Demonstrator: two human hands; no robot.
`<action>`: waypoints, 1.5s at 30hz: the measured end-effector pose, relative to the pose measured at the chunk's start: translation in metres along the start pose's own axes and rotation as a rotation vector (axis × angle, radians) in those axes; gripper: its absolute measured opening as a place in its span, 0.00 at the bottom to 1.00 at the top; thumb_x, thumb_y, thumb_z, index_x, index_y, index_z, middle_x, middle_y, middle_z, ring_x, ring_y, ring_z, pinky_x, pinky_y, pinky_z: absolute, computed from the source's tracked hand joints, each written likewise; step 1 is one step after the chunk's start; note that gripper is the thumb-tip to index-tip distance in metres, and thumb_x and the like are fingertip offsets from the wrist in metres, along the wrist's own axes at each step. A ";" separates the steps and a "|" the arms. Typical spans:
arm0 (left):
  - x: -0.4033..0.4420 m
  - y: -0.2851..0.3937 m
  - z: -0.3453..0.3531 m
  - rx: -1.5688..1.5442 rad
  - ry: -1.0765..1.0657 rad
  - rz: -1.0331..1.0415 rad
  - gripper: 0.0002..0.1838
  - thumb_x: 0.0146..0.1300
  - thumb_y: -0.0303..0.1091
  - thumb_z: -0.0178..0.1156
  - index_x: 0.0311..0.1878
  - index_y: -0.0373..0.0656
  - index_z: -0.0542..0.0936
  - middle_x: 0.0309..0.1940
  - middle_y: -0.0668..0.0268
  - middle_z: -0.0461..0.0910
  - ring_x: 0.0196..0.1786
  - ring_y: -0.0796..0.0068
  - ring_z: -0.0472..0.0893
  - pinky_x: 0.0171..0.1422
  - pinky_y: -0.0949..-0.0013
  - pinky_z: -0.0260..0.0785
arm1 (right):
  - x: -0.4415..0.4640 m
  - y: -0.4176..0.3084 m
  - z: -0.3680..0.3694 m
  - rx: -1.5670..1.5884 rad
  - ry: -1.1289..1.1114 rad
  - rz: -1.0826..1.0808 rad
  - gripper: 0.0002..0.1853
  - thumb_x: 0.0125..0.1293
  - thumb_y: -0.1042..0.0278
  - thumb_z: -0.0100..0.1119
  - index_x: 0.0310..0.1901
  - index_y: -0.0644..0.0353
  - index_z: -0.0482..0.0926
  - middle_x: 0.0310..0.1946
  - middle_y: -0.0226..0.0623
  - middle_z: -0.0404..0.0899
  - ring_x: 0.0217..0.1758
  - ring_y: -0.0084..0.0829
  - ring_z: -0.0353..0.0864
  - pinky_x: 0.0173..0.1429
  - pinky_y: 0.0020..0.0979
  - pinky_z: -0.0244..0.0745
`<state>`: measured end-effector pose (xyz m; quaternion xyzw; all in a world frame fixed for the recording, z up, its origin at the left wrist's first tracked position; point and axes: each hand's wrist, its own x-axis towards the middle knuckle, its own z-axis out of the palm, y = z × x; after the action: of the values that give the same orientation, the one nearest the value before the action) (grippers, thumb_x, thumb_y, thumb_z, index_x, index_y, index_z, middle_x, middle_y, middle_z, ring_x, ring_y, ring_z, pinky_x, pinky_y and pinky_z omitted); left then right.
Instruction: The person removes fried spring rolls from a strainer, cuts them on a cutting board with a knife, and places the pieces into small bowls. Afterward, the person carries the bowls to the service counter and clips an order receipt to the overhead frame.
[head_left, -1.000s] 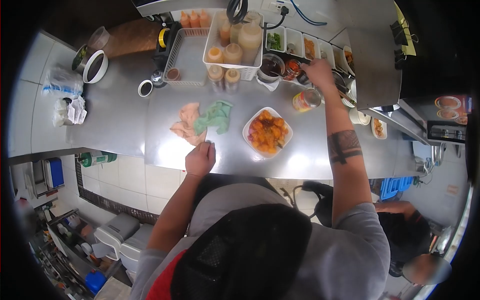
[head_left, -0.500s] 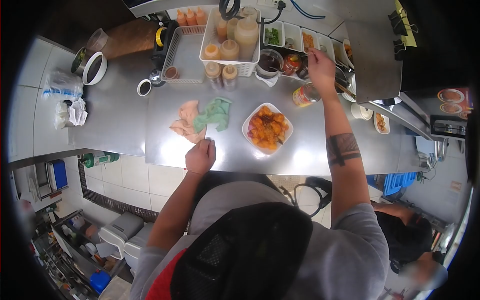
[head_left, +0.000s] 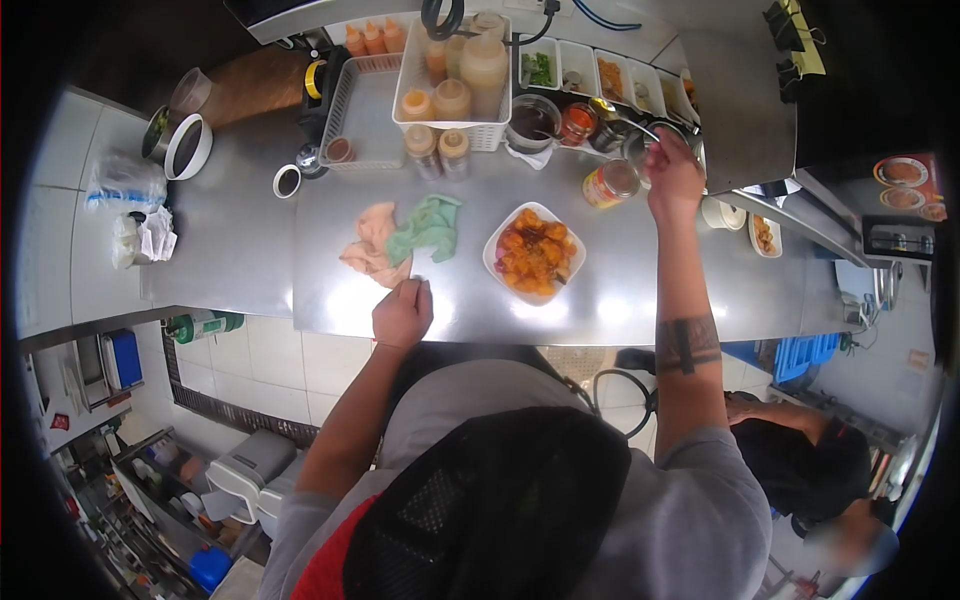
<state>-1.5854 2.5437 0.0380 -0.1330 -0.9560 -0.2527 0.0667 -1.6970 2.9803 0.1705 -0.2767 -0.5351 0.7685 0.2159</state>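
Note:
My right hand point(head_left: 676, 178) is closed on the handle of a metal spoon point(head_left: 622, 116), whose bowl end is over the jars at the back of the counter. Just left of that hand stands a labelled can point(head_left: 610, 184). A white square bowl point(head_left: 492, 262) of orange, sauced pieces of food point(head_left: 535, 250) sits at the middle of the counter. My left hand point(head_left: 402, 313) rests closed at the counter's front edge, just below a peach cloth point(head_left: 372, 246) and a green cloth point(head_left: 426, 229). Whether it pinches anything is hidden.
Behind are a white basket point(head_left: 490, 135) of sauce bottles, a pot of dark sauce point(head_left: 532, 122), a red jar point(head_left: 577, 124) and trays of toppings point(head_left: 612, 76). A small dark-sauce cup point(head_left: 287, 181) stands left. Another person point(head_left: 805, 455) is at the lower right.
My right hand has moved back and right from the jars, and the spoon now shows in it. My left hand has stayed beside the cloths. The other person's arm has shifted.

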 end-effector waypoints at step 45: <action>-0.001 0.001 -0.002 0.010 -0.047 -0.017 0.07 0.71 0.39 0.60 0.41 0.48 0.81 0.31 0.62 0.84 0.29 0.54 0.84 0.32 0.52 0.76 | -0.148 -0.007 -0.032 -0.003 -0.067 0.058 0.12 0.77 0.70 0.58 0.53 0.71 0.81 0.33 0.39 0.82 0.33 0.31 0.85 0.39 0.33 0.84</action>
<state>-1.5841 2.5429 0.0397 -0.1303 -0.9596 -0.2456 0.0428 -1.5644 2.9126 0.1973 -0.2667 -0.5349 0.7824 0.1748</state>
